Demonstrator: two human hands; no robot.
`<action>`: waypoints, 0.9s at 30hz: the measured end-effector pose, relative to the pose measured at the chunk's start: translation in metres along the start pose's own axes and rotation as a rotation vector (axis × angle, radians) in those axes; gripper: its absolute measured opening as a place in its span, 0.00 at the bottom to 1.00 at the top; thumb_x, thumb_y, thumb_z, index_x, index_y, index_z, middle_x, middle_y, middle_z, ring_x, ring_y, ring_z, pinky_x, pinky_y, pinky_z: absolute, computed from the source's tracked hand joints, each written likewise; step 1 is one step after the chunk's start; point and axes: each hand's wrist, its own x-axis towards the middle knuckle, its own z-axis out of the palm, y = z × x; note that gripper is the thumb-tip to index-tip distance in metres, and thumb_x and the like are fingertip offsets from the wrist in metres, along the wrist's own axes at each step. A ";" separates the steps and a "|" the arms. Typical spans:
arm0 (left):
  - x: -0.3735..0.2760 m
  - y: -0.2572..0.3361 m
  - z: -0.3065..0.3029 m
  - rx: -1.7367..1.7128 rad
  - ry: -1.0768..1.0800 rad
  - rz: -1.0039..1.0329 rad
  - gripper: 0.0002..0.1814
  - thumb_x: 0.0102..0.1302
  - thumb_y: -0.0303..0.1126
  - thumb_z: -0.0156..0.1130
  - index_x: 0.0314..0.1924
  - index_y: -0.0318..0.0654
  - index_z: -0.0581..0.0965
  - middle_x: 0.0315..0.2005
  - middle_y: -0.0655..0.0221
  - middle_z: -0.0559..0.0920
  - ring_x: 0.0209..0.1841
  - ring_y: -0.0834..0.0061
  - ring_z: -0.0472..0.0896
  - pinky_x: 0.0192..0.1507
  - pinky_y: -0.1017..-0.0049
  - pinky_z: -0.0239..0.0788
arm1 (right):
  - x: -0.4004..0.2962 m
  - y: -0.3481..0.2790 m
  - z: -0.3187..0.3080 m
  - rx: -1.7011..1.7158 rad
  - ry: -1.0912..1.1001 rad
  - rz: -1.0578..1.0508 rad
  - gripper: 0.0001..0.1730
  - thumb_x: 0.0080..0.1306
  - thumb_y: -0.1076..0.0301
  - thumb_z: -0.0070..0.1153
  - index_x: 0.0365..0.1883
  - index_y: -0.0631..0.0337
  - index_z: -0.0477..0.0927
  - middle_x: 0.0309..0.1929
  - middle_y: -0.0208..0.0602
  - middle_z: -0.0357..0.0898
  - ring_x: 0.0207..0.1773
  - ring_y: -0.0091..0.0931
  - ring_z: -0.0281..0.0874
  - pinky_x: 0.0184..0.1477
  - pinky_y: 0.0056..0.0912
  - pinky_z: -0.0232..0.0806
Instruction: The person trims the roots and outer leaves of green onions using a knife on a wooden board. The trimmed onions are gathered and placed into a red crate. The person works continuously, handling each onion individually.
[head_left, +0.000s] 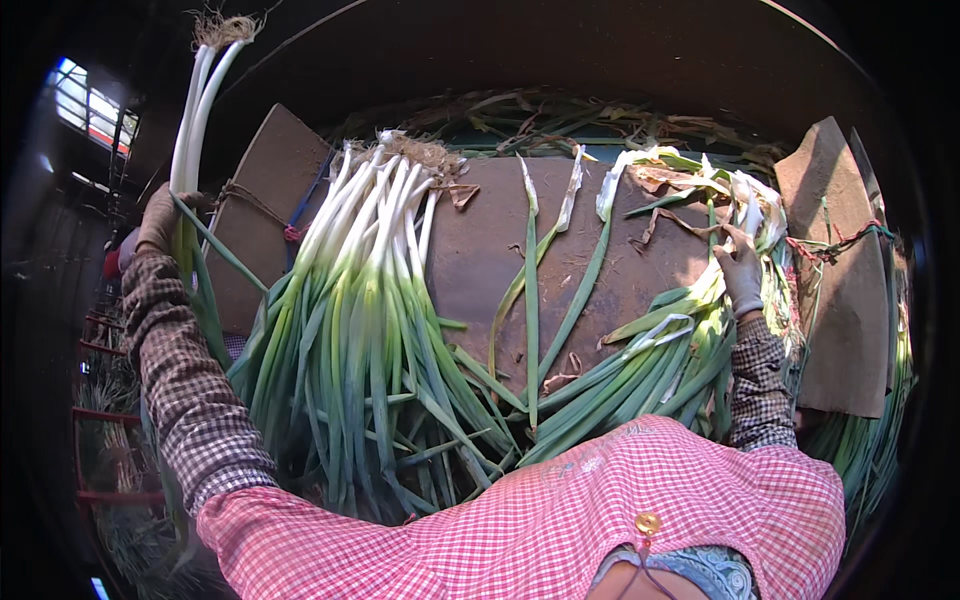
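My left hand (166, 217), in a light glove, is raised at the left and closed around a few long green onions (196, 124), white stems and roots upward. A thick row of green onions (375, 240) lies left of centre, roots away from me, leaves hanging over the near edge. At the right my right hand (739, 270), gloved too, touches a heap of leafy green onions (675, 345) by their pale part; whether the fingers grip any is unclear. Peeled outer leaves (532, 262) lie on the brown board (480, 255) between them.
Upright brown panels stand at the left (259, 210) and right (840, 285), tied with cord. Leaf scraps (600, 124) lie beyond the board's far edge. At the lower left are red metal bars (120, 495) with more green onions behind; others hang at the far right.
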 end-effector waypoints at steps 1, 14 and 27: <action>0.005 -0.021 0.057 0.121 0.017 0.020 0.23 0.52 0.33 0.72 0.48 0.34 0.80 0.36 0.61 0.85 0.37 0.67 0.83 0.41 0.67 0.74 | -0.020 0.015 -0.013 -0.058 0.090 0.021 0.28 0.63 0.63 0.65 0.62 0.54 0.76 0.57 0.41 0.77 0.59 0.38 0.77 0.60 0.38 0.68; -0.103 0.020 0.343 -0.140 0.150 0.260 0.17 0.74 0.38 0.56 0.57 0.39 0.78 0.49 0.64 0.83 0.51 0.68 0.80 0.55 0.71 0.71 | -0.119 0.095 -0.050 -0.376 -0.060 0.275 0.25 0.63 0.66 0.57 0.59 0.59 0.76 0.52 0.51 0.76 0.58 0.46 0.74 0.60 0.46 0.67; -0.346 0.332 0.628 -0.375 -0.838 0.274 0.19 0.60 0.34 0.70 0.47 0.30 0.81 0.36 0.64 0.86 0.31 0.74 0.81 0.35 0.73 0.73 | -0.157 0.072 -0.065 -0.253 -0.396 0.099 0.48 0.54 0.57 0.69 0.68 0.67 0.62 0.63 0.54 0.65 0.69 0.47 0.60 0.74 0.49 0.49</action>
